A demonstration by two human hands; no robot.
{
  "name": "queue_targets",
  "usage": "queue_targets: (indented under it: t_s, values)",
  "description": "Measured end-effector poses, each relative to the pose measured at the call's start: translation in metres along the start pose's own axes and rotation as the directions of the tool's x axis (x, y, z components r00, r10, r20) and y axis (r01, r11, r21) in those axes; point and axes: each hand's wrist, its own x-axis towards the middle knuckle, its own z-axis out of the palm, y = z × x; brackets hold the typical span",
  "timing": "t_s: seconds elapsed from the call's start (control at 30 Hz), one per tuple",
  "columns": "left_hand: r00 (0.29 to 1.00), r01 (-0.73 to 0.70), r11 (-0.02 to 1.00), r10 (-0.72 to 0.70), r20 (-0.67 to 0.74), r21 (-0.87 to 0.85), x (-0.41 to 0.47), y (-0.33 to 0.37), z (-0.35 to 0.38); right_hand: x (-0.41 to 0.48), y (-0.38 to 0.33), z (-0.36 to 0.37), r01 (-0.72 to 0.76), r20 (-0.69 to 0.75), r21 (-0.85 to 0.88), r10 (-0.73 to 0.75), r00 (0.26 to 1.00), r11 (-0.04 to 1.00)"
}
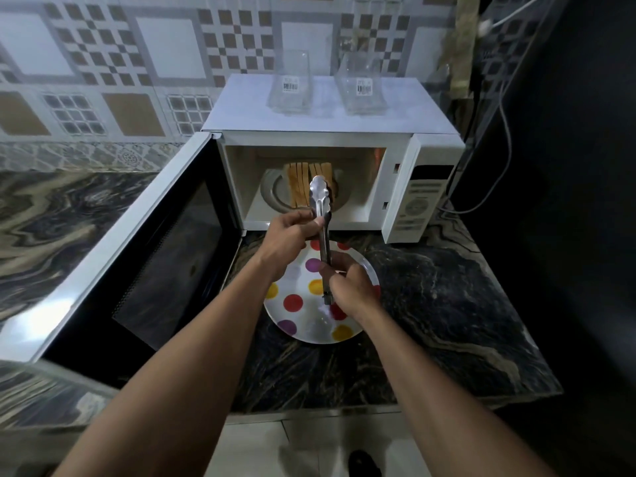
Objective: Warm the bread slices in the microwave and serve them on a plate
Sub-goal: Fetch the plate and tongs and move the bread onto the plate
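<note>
A white microwave [330,115] stands on the dark marble counter with its door [144,242] swung open to the left. Several bread slices [301,182] stand upright on the turntable inside. Metal tongs [321,208] point toward the microwave opening, their tips closed in front of the bread. My left hand [292,232] pinches the tongs near the middle. My right hand [347,285] grips their rear end. Below both hands lies a white plate with coloured dots [303,311], bare of food.
Two clear glass containers [292,84] [363,86] sit on top of the microwave. Cables [499,108] hang at the right beside a dark wall. The counter's front edge [344,413] runs just below the plate, with tiled floor beneath.
</note>
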Motion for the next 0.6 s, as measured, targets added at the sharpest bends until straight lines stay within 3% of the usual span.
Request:
queue_targets:
  t_s: [0.27,0.37,0.43,0.5,0.6]
  values:
    - [0.998,0.030,0.990,-0.021,0.063,-0.137,0.013,0.002,0.000,0.000,-0.004,0.003,0.117,-0.038,-0.082,-0.121,0.992,0.990]
    - [0.998,0.052,0.991,-0.055,-0.020,-0.126,0.013,-0.006,-0.003,-0.003,-0.001,0.004,0.123,-0.050,-0.154,-0.132,0.990,0.980]
    - [0.983,0.045,0.999,-0.046,-0.178,-0.014,0.009,-0.020,-0.007,-0.005,0.002,0.002,0.125,-0.073,-0.194,-0.142,0.987,0.973]
    - [0.945,0.029,0.976,0.044,-0.324,0.215,0.003,-0.045,-0.015,-0.007,0.005,-0.001,0.136,-0.094,-0.253,-0.165,0.982,0.958]
    - [0.920,-0.036,0.786,0.268,-0.288,0.617,-0.012,-0.092,-0.040,-0.005,0.007,-0.002,0.130,-0.147,-0.322,-0.185,0.972,0.938]
